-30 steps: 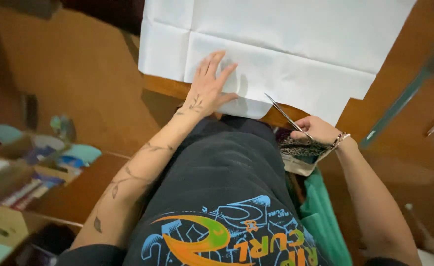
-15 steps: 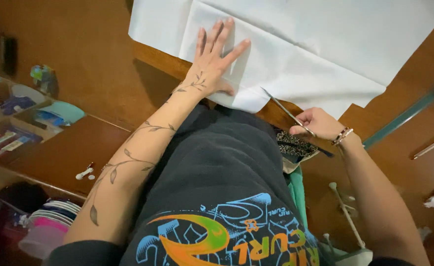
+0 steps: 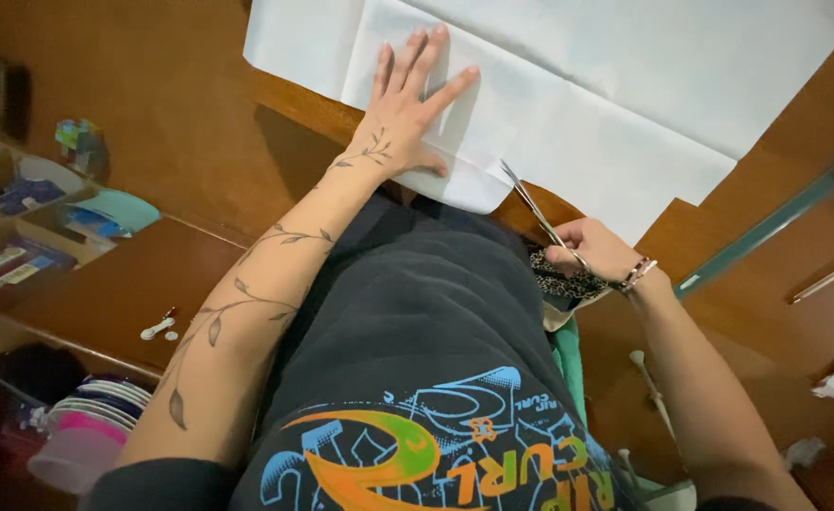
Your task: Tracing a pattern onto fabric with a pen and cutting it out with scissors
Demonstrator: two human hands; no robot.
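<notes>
While the left hand [image 3: 409, 114] is lying flat with fingers spread, pressing the paper [image 3: 568, 104] onto the table [image 3: 152, 142], the right hand [image 3: 595, 251] is gripping scissors [image 3: 535, 210] at the sheet's near edge. Scissors' long axis is running diagonally, handles at the right hand, tips pointing up-left toward the left wrist. Blades are looking nearly closed, tips just touching or just beside the paper's near corner; cannot tell which. Paper is spreading away from the body, its folded near strip running left to right under the left palm. Right hand is the nearer one to the cut edge; left hand is sitting just beside the tips, on the far side. A patterned cloth [image 3: 563, 282] is sitting under the right hand.
</notes>
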